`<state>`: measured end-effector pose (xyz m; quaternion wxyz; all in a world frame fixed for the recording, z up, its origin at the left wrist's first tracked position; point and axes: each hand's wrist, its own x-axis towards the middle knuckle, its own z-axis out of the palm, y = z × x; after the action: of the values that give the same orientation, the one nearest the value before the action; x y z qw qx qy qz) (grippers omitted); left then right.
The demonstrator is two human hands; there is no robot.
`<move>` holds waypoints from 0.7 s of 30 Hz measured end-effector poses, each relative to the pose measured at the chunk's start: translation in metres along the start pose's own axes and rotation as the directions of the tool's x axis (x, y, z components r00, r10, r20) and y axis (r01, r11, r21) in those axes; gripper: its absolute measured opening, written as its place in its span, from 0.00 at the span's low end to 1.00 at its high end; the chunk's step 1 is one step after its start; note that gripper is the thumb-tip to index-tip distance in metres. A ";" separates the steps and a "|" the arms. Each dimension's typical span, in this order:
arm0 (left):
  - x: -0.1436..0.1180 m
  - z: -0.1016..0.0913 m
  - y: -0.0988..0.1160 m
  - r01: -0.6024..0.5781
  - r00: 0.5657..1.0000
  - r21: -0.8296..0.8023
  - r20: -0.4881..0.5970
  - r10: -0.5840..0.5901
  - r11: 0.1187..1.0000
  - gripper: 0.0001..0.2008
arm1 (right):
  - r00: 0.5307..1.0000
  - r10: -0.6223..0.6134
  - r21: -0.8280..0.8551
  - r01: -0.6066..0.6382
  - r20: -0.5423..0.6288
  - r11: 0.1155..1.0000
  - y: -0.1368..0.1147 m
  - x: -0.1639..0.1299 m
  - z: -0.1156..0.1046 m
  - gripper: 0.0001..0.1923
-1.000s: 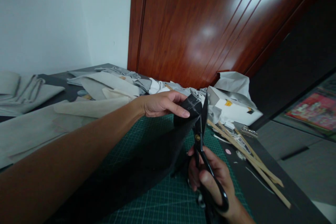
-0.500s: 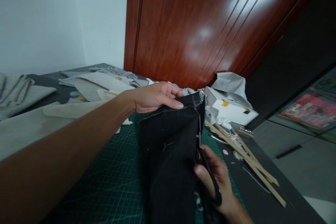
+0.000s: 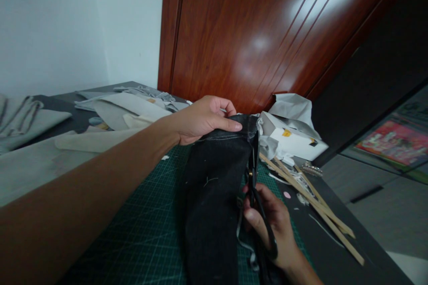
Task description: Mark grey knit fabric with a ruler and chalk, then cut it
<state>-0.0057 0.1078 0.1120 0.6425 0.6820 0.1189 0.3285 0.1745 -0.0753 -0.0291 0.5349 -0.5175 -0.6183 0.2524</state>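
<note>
A piece of black fabric (image 3: 214,191) with pale stitching along its top hem hangs upright over the green cutting mat (image 3: 147,218). My left hand (image 3: 214,120) pinches the hem at the top, thumb in front and fingers partly behind the cloth. In my right hand (image 3: 270,218) is a pair of black-handled scissors (image 3: 251,173), blades pointing up along the fabric's right edge, close under the hem corner. Whether the blades are biting into cloth is hard to see. Loose pale threads (image 3: 245,245) dangle below the scissors beside the fabric.
Grey and white cloth pieces (image 3: 130,102) lie across the table's left and back. To the right are a white box (image 3: 294,138), wooden strips (image 3: 314,200) and scraps on the dark tabletop (image 3: 337,205). Behind stands a reddish-brown wooden door (image 3: 230,40).
My left hand has shifted slightly right and up along the hem, and the fabric's left side has swung inward. The scissors have moved slightly left; more thread shows beside them.
</note>
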 end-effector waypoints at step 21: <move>0.001 0.012 0.005 -0.085 0.971 -0.037 -0.227 0.074 0.996 0.17 | 0.999 0.011 0.047 -0.013 0.052 0.999 -0.002 0.001 0.002 0.25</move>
<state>0.0009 0.0983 0.1174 0.6267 0.6295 0.1561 0.4320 0.1723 -0.0745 -0.0272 0.5292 -0.5016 -0.6227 0.2837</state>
